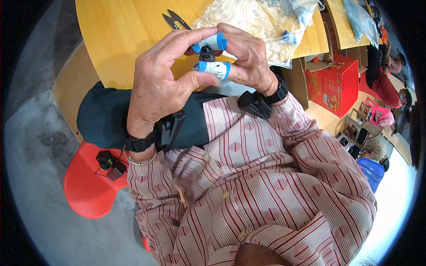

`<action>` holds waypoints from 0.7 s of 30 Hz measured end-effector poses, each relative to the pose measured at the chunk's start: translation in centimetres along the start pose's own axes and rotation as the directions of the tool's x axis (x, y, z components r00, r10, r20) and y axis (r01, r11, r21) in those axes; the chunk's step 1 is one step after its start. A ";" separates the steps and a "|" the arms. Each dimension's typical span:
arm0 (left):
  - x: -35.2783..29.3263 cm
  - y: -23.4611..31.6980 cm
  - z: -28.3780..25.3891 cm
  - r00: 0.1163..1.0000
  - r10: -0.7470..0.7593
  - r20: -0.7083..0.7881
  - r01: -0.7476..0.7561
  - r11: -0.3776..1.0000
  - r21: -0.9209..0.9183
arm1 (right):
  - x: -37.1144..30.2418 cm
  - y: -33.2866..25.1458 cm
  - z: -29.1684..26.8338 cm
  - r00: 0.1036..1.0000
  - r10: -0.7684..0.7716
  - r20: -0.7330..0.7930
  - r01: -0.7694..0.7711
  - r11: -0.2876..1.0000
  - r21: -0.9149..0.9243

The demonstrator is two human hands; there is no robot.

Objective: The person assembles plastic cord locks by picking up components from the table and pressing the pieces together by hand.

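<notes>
My left hand (162,75) and my right hand (248,51) meet above the near edge of the table. Between their fingertips sits a small black part (206,56) with a round hole in its end; its exact kind is not clear. The thumb and forefinger of my right hand carry blue-and-white tape wraps (214,69). My left fingers curl round from the other side, thumb and forefinger pressing in at the tape. Just beyond my left fingers, a pair of dark thread snips (176,20) lies on the table.
A clear plastic bag (253,20) spreads over the yellow wooden table (120,40). To the right stands a red cardboard box (335,84). A red stool (88,181) with black devices (111,164) is at my left. Other people (379,148) sit at the far right.
</notes>
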State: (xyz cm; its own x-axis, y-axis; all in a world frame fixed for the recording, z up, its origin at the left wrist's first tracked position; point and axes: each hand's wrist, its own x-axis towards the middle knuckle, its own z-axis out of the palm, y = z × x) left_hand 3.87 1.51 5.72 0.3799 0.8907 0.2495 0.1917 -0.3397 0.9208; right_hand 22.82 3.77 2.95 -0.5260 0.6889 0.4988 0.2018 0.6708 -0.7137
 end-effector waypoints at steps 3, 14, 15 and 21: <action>0.1 -0.1 0.1 1.000 0.022 0.007 -0.022 0.999 0.024 | -0.3 0.5 0.3 0.998 -0.042 -0.049 0.041 0.999 -0.016; -0.1 -0.8 -1.3 0.877 -0.447 0.175 0.442 0.612 -0.656 | 1.1 0.0 -0.8 0.998 -0.044 -0.054 0.037 0.991 -0.130; -0.3 -0.9 -1.2 0.877 -0.450 0.172 0.443 0.613 -0.654 | 1.2 0.2 -0.7 0.995 -0.088 -0.049 0.079 0.984 -0.162; -0.3 0.0 0.3 0.973 -0.207 0.097 0.225 0.792 -0.567 | 1.5 0.2 -0.8 0.992 -0.123 -0.021 0.117 0.973 -0.200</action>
State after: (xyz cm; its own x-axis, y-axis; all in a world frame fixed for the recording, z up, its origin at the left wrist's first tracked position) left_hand 4.06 1.16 5.59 0.4179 0.9082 0.0229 -0.2761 0.1029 0.9556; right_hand 22.79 5.15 3.94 -0.5294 0.6065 0.5932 0.2998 0.7879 -0.5380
